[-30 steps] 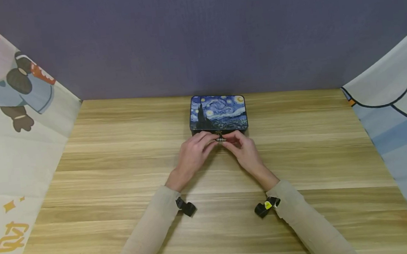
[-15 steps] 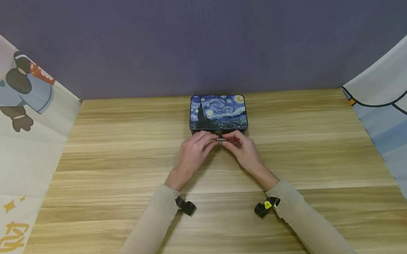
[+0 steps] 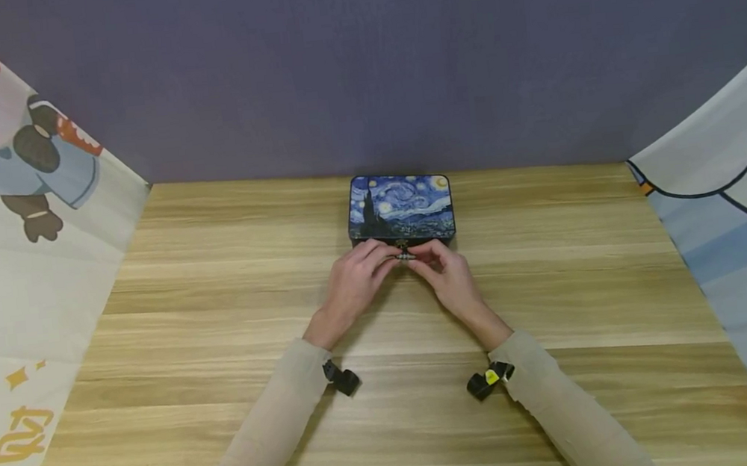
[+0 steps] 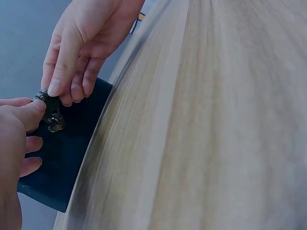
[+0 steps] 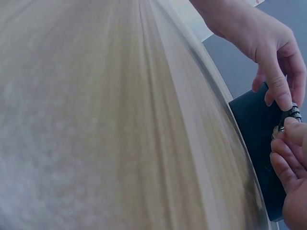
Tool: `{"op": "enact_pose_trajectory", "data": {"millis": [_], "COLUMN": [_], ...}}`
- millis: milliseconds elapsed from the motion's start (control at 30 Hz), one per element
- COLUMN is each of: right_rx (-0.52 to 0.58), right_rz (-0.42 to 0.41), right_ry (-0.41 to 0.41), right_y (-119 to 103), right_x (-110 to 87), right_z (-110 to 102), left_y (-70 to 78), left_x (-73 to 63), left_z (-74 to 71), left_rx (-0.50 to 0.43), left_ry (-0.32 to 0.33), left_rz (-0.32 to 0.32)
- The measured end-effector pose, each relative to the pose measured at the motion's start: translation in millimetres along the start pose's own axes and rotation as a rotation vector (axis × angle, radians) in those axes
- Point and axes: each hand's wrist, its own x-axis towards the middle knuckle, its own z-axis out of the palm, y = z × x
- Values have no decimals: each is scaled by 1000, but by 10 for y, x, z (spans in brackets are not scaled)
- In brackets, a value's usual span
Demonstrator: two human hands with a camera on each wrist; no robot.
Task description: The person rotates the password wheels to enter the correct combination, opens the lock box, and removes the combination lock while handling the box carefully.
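Combo lock [image 3: 406, 255] sits at the front of the box [image 3: 400, 206], near the mid of the table's far edge, pinched betw. two hands.

Biggest first: dk. blue-grey panel [image 3: 371, 68] runs along the far edge of the table [image 3: 219, 315], a lt. wood-grain top. White printed cloth [image 3: 47, 279] w/ cartoon animal stands along the L edge; blue-&-white cloth [image 3: 741, 265] w/ dk. outlines along the R edge.

Two beige sleeves come in from the near edge: L sleeve [image 3: 276, 415], w/ yellow cloth nr the elbow, & R sleeve [image 3: 565, 402].

Box is approx. parallel to the far edge, lid down: blue night-sky print on top, w/ swirls, yellow stars & a dk. tree shape; front wall dk.

L hand [image 3: 354, 276] pinches the lock's L end betw. thumb & forefinger, narrow grip; R hand [image 3: 450, 276] does likewise at the R end. Other fingers lie close to the box front; can't tell if they touch.

Blk wrist cams: one by the L cuff [image 3: 343, 380], one w/ yellow patch by the R cuff [image 3: 491, 379].

Brass-colored clasp [image 4: 55, 125] is on the box front, right by the lock. Smallest: the lock's ridged dials [image 5: 294, 113]; digits too small to read.
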Motion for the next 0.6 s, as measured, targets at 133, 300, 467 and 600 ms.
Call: {"op": "enact_pose_trajectory", "data": {"millis": [133,300,467,600], "right_rx": [5,0,2,4], "right_rz": [3,22,8,-8], "right_ry": [-2,-1,1,5], "right_y": [2,-115,-379,-369], "right_x": [-4,-20,-56,-50], "right_z": [3,2,-30,-32], "left_y": [2,1,4,9], "left_x": [1,1,4,8], "left_z": [1,3,-2,-4], "left_rx": [-5,-6,-9,-9], "left_ry": [0,-6,-5,-2], "left_rz": [-2,-9,-13,-13]}}
